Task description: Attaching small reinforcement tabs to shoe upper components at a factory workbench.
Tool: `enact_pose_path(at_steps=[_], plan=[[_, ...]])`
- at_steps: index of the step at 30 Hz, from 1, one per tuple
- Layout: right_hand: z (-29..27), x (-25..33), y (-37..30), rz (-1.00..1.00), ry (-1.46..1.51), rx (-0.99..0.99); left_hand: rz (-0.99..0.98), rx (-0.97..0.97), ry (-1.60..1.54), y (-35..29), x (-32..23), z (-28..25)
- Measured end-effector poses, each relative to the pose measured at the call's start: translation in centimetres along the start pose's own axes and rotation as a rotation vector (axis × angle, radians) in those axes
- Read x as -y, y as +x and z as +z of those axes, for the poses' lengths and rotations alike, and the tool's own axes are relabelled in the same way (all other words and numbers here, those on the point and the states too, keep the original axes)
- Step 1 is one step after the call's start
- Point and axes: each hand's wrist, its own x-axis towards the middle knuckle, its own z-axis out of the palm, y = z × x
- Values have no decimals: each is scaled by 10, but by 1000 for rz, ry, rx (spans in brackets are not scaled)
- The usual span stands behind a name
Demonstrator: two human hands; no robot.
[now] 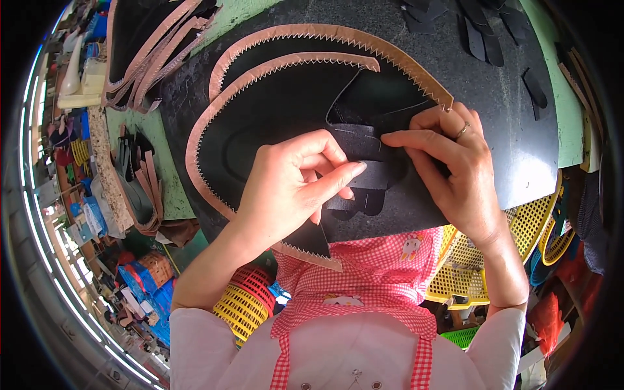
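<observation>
A black shoe upper (273, 123) lies curved on the dark work board, its tan edging strip (198, 136) joined with white zigzag stitching. Small black tabs (374, 175) with light marks sit at its inner side. My left hand (292, 179) is closed, thumb and fingers pinching one of these tabs. My right hand (455, 153), with a ring, is bent over the upper's right end. Its index fingertip meets the upper beside the tabs, and the other fingers curl by the pointed tip of the edging. What lies under those fingers is partly hidden.
More tan-edged uppers (153, 52) are piled at the far left, with others (146, 175) hanging lower. Loose black pieces (481, 32) lie at the board's far right. Yellow baskets (458, 279) stand below right; red and yellow ones (244, 299) below left. A checked apron (364, 286) covers my lap.
</observation>
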Motion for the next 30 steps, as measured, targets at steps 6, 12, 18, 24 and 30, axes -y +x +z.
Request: enact_pose_path(at_steps=[6, 12, 18, 24, 30], plan=[[-3, 1, -2, 8, -13, -7, 26, 4, 32, 0, 0, 3], [-2, 1, -3, 14, 0, 17, 37, -5, 27, 1, 4, 3], [-1, 7, -2, -7, -76, 13, 30, -10, 50, 2, -1, 4], [-2, 16, 1, 34, -102, 72, 176, -69, 228, 2, 0, 7], [-6, 9, -3, -14, -32, 96, 629, -344, 654, 5, 11, 4]])
